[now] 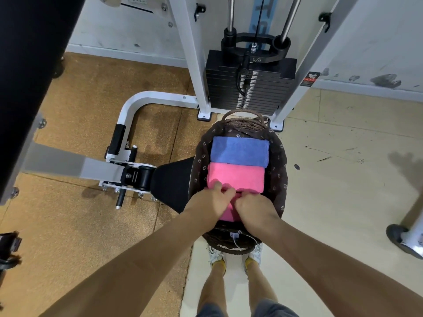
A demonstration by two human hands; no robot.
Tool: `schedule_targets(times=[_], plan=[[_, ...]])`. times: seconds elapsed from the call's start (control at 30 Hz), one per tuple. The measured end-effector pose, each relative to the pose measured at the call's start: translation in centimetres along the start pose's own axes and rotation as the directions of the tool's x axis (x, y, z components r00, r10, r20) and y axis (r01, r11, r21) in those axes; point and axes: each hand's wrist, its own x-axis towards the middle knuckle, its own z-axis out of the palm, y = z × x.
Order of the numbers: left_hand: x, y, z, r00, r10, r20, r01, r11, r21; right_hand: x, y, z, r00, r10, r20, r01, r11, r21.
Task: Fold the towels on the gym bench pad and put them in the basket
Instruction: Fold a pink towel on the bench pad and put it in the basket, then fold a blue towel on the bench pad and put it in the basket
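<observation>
A dark wicker basket with a flowered brown lining stands on the floor in front of me. A folded blue towel lies at its far end. A folded pink towel lies just behind it. My left hand and my right hand are side by side over the basket's near end, fingers curled into a second pink towel that sits between them. The black gym bench pad lies just left of the basket with nothing on it.
A white machine frame and a black weight stack stand right behind the basket. Cork flooring spreads to the left, pale tiles to the right. Another person's shoe is at the right edge. My own feet are under the basket's near rim.
</observation>
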Motion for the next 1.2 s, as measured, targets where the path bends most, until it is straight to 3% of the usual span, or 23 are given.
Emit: schedule_targets(times=[0.13, 0.23, 0.37, 0.47, 0.53, 0.6, 0.7, 0.8, 0.87, 0.93, 1.07, 1.2], plan=[[0.1, -0.3, 0.2, 0.999, 0.018, 0.044, -0.026, 0.985, 0.173, -0.8, -0.7, -1.7, 0.995, 0.043, 0.092, -0.04, 0.999, -0.037], [-0.4, 0.0, -1.3, 0.997, 0.076, 0.026, -0.08, 0.974, 0.213, -2.1, 0.2, -2.2, 0.993, 0.011, 0.115, -0.011, 1.0, -0.003], [-2.3, 0.3, -2.4, 0.989, 0.139, -0.053, -0.117, 0.948, 0.295, -3.7, 0.9, -2.2, 0.991, -0.101, -0.09, 0.097, 0.994, -0.043], [-3.2, 0.4, -1.5, 0.995, 0.097, -0.029, -0.081, 0.931, 0.355, -4.4, 0.3, -1.0, 0.996, -0.068, -0.06, 0.071, 0.997, 0.042], [-3.2, 0.3, -1.2, 0.997, 0.08, -0.018, -0.069, 0.941, 0.332, -4.6, 0.0, -0.5, 0.999, -0.027, 0.026, 0.027, 0.999, 0.027], [-3.5, 0.4, -1.5, 0.997, 0.076, -0.022, -0.067, 0.961, 0.27, -4.9, -0.3, -0.6, 1.0, -0.008, 0.018, 0.008, 0.999, 0.035], [-4.4, 0.6, -2.4, 0.984, 0.018, -0.178, -0.022, 1.0, -0.016, -6.0, -0.6, -1.7, 0.996, 0.031, -0.084, -0.019, 0.99, 0.138], [-6.9, 1.6, -5.1, 0.92, -0.15, -0.362, -0.052, 0.868, -0.493, -8.7, -0.5, -4.3, 0.964, 0.078, -0.256, 0.002, 0.954, 0.298], [-9.5, 2.9, -7.3, 0.842, -0.252, -0.476, -0.109, 0.786, -0.608, -10.8, -0.7, -6.3, 0.932, 0.128, -0.339, 0.038, 0.896, 0.443], [-12.9, 4.4, -8.9, 0.778, -0.296, -0.554, -0.147, 0.772, -0.619, -13.2, -1.1, -8.2, 0.902, 0.161, -0.401, 0.076, 0.854, 0.515], [-20.3, 7.4, -9.7, 0.679, -0.302, -0.669, -0.136, 0.844, -0.519, -18.4, -2.5, -10.6, 0.839, 0.139, -0.525, 0.222, 0.795, 0.565], [-29.3, 10.8, -8.2, 0.575, -0.358, -0.736, -0.12, 0.853, -0.509, -23.8, -5.2, -11.8, 0.856, 0.041, -0.516, 0.407, 0.563, 0.719]])
